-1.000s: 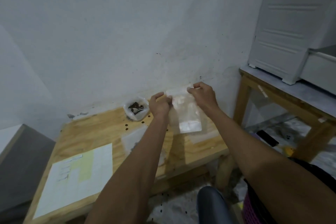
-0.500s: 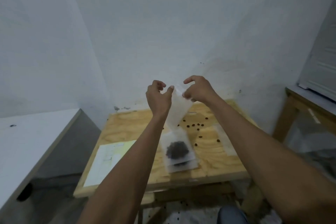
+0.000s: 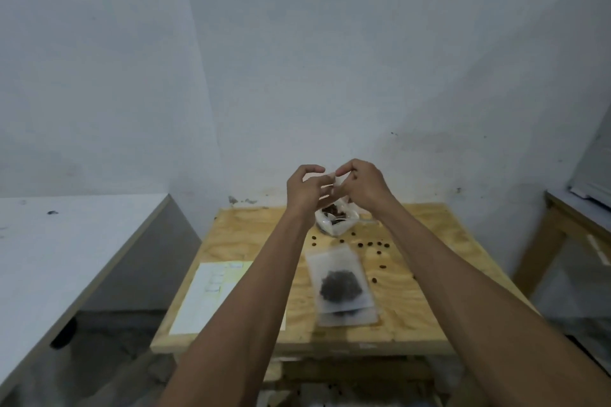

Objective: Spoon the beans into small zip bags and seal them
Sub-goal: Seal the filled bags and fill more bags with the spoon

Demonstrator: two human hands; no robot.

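Pale bluish walls are meeting in a corner behind a small plywood table (image 3: 264,235), and a white counter (image 3: 66,241) is running along the left side. At the right edge, part of another wooden table (image 3: 562,228) is showing.

Both of the person's arms are reaching out over the plywood table, with the hands raised near the wall. The left hand (image 3: 305,190) and the right hand (image 3: 363,187) are sitting close together, fingers curled, and each is pinching the top of a small clear zip bag (image 3: 335,183) between thumb and fingertips. Very little of this bag is showing between the hands, and motion blur is hiding whether it holds anything.

Just below the hands, near the back of the table, an open plastic bag of beans (image 3: 334,220) is standing. Loose beans (image 3: 373,244) are lying scattered across the wood in front of it and to its right. Nearer the person, a filled zip bag (image 3: 340,284) is lying flat with a dark heap of beans inside, resting on top of at least one more flat bag. Left of these, a sheet of paper (image 3: 205,301) is lying near the front edge, partly covered by the left forearm.
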